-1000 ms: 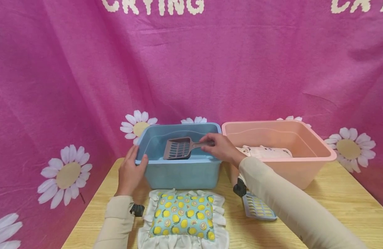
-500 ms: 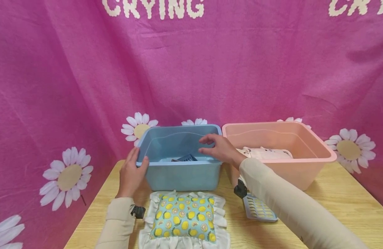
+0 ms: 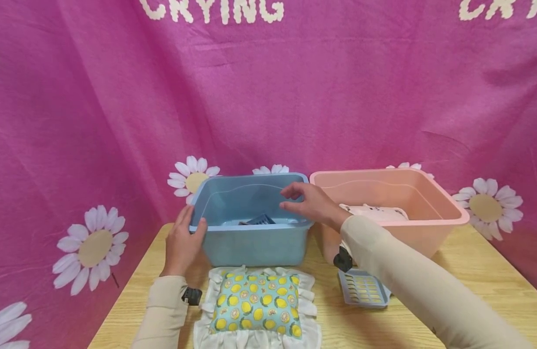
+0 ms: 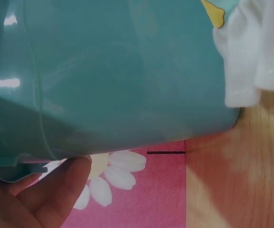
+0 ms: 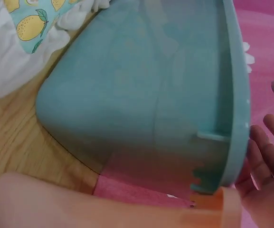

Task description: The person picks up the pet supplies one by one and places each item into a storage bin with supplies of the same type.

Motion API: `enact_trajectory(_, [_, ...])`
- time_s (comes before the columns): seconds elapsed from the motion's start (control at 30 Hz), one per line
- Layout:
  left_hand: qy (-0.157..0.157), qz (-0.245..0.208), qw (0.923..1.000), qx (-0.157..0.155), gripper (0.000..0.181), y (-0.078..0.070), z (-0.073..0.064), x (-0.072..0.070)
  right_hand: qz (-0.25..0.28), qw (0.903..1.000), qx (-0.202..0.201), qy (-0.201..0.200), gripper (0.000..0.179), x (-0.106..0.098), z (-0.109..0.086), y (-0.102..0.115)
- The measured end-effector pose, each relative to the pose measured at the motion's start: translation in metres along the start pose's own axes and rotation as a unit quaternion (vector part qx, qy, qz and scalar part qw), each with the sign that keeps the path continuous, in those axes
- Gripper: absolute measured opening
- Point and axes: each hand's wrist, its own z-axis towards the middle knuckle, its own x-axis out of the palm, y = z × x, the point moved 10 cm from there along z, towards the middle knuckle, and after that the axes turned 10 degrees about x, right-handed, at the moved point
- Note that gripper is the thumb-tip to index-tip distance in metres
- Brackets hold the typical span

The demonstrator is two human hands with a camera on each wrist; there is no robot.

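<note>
"What's the person doing with that blue tub?"

"The left hand is resting at its near left corner, fingers lying fairly straight along the side, thumb touching the front rim. It's steadying, I'd say, rather than clutching."

"And the right hand?"

"It's hovering over the tub's right end, thumb and fingers parted, holding nothing at all."

"So where's the thing being handled?"

"I'm taking it to be that dark slatted piece. It's lying down inside the blue tub, and the front wall is hiding part of it from me. By the look of it, a placing step is wrapping up: the piece is sitting inside and the hand above is free."

"What's the next move calling for, then?"

"Probably bringing the right hand out over the rim without bumping it. If more is going in, a blue-grey slatted tool is lying on the table beside the right forearm, and a frilled lemon cushion is lying in front of the tub."

"And the peach tub?"

"It's standing just beside the blue one, with a pale printed cloth item lying inside. I can't tell whether that's needing any attention."
</note>
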Motion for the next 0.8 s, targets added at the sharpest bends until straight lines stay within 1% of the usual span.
enact_trajectory(0.07, [0.0, 0.0, 1.0, 0.002, 0.063, -0.001, 0.0, -0.001, 0.0, 1.0, -0.009, -0.002, 0.032, -0.003, -0.005, 0.004])
enact_trajectory(0.2, [0.008, -0.002, 1.0, -0.004, 0.064, 0.003, -0.003, 0.0, -0.001, 0.9996, -0.03, -0.004, 0.032, -0.007, -0.016, 0.007])
enact_trajectory(0.4, [0.009, -0.002, 0.9999, -0.006, 0.064, 0.005, -0.005, 0.0, 0.025, 0.9983, -0.049, -0.018, 0.031, -0.02, -0.034, 0.008])
enact_trajectory(0.5, [0.013, -0.003, 0.9999, -0.009, 0.064, 0.004, -0.005, 0.002, 0.03, 0.9985, -0.041, -0.023, 0.031, -0.029, -0.041, 0.005])
enact_trajectory(0.6, [0.02, -0.006, 0.9997, -0.015, 0.065, 0.004, -0.004, 0.003, 0.03, 0.9991, -0.024, -0.017, 0.031, -0.038, -0.05, 0.002])
enact_trajectory(0.7, [0.014, -0.008, 0.9998, -0.013, 0.065, 0.002, 0.001, 0.0, 0.041, 0.999, -0.011, -0.017, 0.032, -0.049, -0.057, 0.0])
enact_trajectory(0.8, [0.019, -0.009, 0.9996, -0.017, 0.066, 0.002, -0.003, 0.004, 0.053, 0.9984, -0.006, -0.018, 0.032, -0.056, -0.066, -0.006])
